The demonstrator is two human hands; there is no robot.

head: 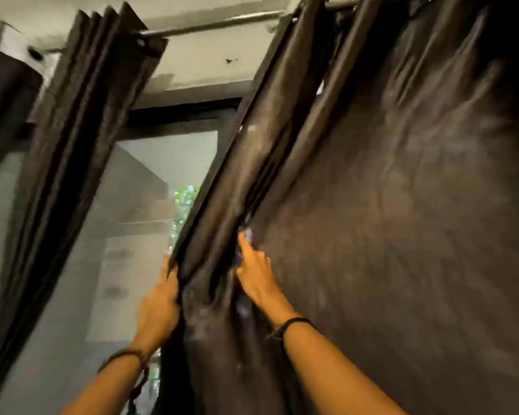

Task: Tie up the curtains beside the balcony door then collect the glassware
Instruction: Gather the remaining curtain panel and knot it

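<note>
Right-hand curtain [402, 205]: dark brown, faintly glossy fabric, broad and creased at right, gathered into long vertical folds along its inner edge. The left hand [158, 313] forms a closed grip on the outermost fold, fingers wrapped over the hem. The right hand [256, 280] lies just beside it against the next folds, index finger extended upward, remaining fingers tucked into the cloth; whether it pinches fabric cannot be told. A second pleated curtain [81, 151] hangs at left from the metal rod [210, 25]. Between them shows the balcony door [150, 205].
</note>
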